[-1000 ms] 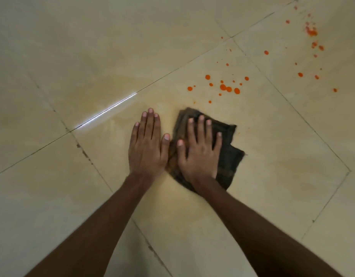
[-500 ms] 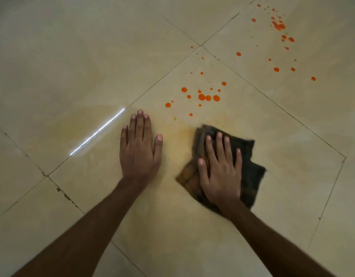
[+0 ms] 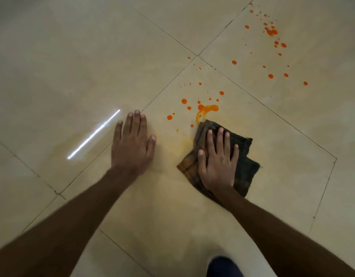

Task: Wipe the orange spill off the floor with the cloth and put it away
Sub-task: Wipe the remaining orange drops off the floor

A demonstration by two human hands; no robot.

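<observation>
A dark checked cloth [image 3: 244,168] lies folded on the beige tiled floor. My right hand [image 3: 217,158] presses flat on it, fingers spread. The cloth's far corner touches an orange smear [image 3: 207,108] among nearby orange drops [image 3: 184,101]. A faint yellowish film [image 3: 185,142] stains the tile left of the cloth. More orange drops [image 3: 271,32] are scattered on the far right tile. My left hand [image 3: 132,144] rests flat on the bare floor, left of the cloth, holding nothing.
The floor is large glossy tiles with dark grout lines [image 3: 196,55]. A bright light reflection [image 3: 93,134] streaks the tile beside my left hand. A dark shape [image 3: 222,265] with a pale edge shows at the bottom edge.
My right hand has pushed the cloth forward into the nearer drops, smearing some into an orange streak. My left hand stays planted flat on the floor.
</observation>
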